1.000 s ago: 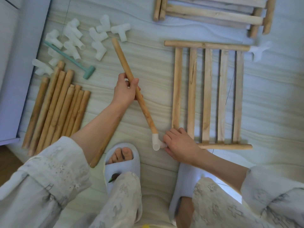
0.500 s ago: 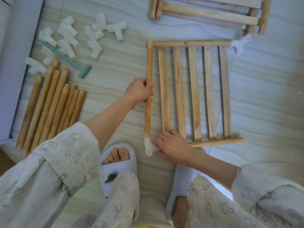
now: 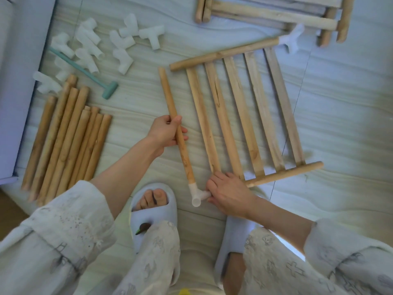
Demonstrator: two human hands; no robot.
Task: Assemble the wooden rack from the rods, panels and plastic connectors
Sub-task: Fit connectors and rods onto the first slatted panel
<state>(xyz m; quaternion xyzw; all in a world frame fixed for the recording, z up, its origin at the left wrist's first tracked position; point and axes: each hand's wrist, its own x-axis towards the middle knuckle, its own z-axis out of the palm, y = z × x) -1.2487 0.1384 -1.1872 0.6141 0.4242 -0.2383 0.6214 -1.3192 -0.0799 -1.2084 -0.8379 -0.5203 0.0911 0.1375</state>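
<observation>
A slatted wooden panel (image 3: 244, 116) lies flat on the floor, turned a little clockwise. A white plastic connector (image 3: 291, 39) caps the far right end of its top rail. My left hand (image 3: 165, 133) grips a wooden rod (image 3: 170, 103) at its middle. The rod's near end sits in a white corner connector (image 3: 196, 193). My right hand (image 3: 229, 194) holds the near left corner of the panel, fingertips touching that connector. The panel's bottom rail end is hidden under my right hand.
A bundle of loose rods (image 3: 63, 141) lies at the left. Several white connectors (image 3: 102, 45) and a teal mallet (image 3: 85, 75) are scattered beyond it. More panels (image 3: 272, 13) are stacked at the top. My two slippered feet (image 3: 153, 209) stand just below the work.
The panel has rotated clockwise and shifted right. The rod's far end has swung left, away from the panel's top rail. My right hand stays at the near corner.
</observation>
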